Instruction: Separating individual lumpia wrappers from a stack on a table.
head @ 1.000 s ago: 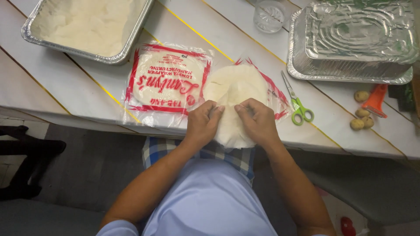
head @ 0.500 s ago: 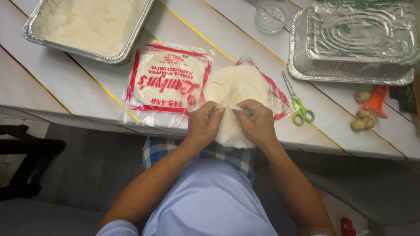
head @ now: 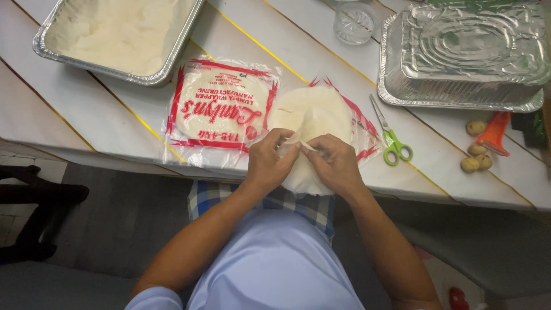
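Observation:
A stack of thin, round, pale wrapper sheets (head: 313, 117) lies on its opened red-and-clear plastic bag (head: 359, 123) at the table's near edge. My left hand (head: 270, 163) and my right hand (head: 336, 166) meet at the stack's near side, and the fingertips of both pinch the edge of a sheet there. The sheet hangs a little over the table edge below my hands. A second, sealed pack of wrappers (head: 221, 109) with red print lies just left of the stack.
A foil tray of white filling (head: 123, 34) sits at the far left. A lidded foil tray (head: 465, 54) stands at the far right, a glass (head: 356, 22) beside it. Green-handled scissors (head: 390, 140), an orange tool (head: 495, 133) and small round potatoes (head: 476, 149) lie to the right.
Both hands have drawn closer together at the stack's near edge, and a sheet's edge is now pinched up between the fingers.

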